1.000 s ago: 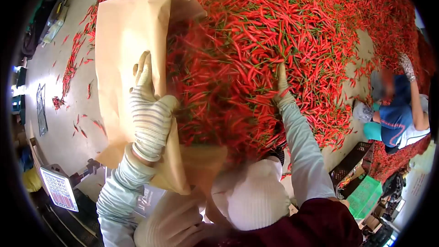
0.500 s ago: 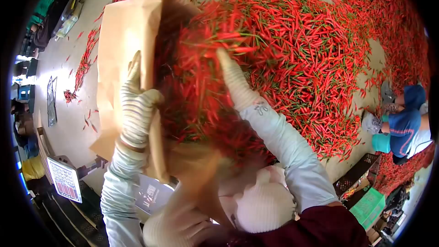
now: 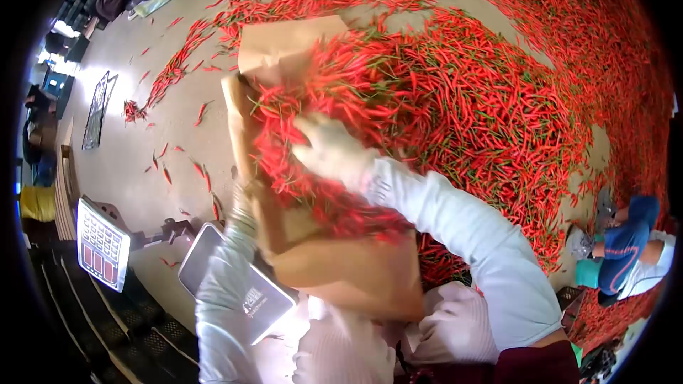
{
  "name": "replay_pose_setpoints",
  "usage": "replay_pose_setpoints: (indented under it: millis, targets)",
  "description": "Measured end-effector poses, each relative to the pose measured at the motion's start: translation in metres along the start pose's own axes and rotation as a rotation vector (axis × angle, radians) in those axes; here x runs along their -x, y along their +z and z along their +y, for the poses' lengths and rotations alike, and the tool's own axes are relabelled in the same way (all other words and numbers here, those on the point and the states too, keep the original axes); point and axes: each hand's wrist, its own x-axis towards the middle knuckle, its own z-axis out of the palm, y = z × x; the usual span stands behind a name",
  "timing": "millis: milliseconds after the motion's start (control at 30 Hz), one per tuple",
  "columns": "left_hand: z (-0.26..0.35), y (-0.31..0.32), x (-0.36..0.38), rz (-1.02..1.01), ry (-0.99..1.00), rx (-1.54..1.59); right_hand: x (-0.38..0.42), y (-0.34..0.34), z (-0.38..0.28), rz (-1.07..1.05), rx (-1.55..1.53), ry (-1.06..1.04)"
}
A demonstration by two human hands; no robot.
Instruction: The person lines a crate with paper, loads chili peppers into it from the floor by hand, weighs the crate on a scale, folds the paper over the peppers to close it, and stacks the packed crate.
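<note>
**Cardboard box of red chillies steadied with two gloved hands**

From left to right. A weighing scale's keypad display (image 3: 103, 244) faces upward at the left edge, with its flat steel platform (image 3: 238, 291) just beside it on the floor (image 3: 142, 135), near enough, one judges, for a filled container to be set on it. The left hand (image 3: 244, 215), gloved, is pressed against the outer left wall of the cardboard box (image 3: 341, 270); its fingers are largely hidden behind the wall, so the grip cannot be told for certain, though the hand appears to brace the box upright. The box stands tilted, open top turned toward the heap, and is full of red chillies (image 3: 313, 99). The right hand (image 3: 333, 151), gloved and open, lies flat upon the chillies inside the box, apparently pressing them down. Farther right, the chilli heap (image 3: 512, 114) covers the floor. At the far right a seated person (image 3: 626, 245) works among the chillies.
</note>
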Motion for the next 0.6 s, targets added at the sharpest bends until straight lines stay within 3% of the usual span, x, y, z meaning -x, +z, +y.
replay_pose_setpoints:
  millis: [67,133,167,200,333,400,467,533,600]
  targets:
    - [-0.031,0.002,0.014,0.018,0.017,-0.014,0.031,-0.024,-0.007,-0.153,-0.069,-0.029]
    - [-0.042,-0.004,0.021,0.065,0.038,-0.106,0.034,-0.04,0.009,-0.025,-0.009,-0.184]
    - [-0.048,-0.006,0.024,0.089,0.047,-0.152,0.032,-0.063,0.009,0.005,0.073,-0.099]
    - [-0.018,0.03,0.034,0.122,0.088,-0.323,0.022,-0.082,0.008,0.042,0.157,-0.014]
    - [0.012,0.086,0.049,0.257,0.281,-0.195,-0.036,-0.103,0.063,0.347,0.386,0.001]
    - [0.032,0.107,0.044,0.464,0.795,-1.022,-0.069,-0.074,0.099,0.257,0.388,0.079]
    - [0.045,0.124,0.033,0.288,0.77,-0.975,-0.084,-0.054,0.09,0.214,0.533,0.096]
    - [0.05,0.148,0.021,0.198,0.812,-1.059,-0.077,-0.024,0.063,0.046,0.291,-0.038]
    - [0.049,0.159,0.008,0.087,0.823,-1.246,-0.041,-0.013,0.009,-0.186,0.365,-0.076]
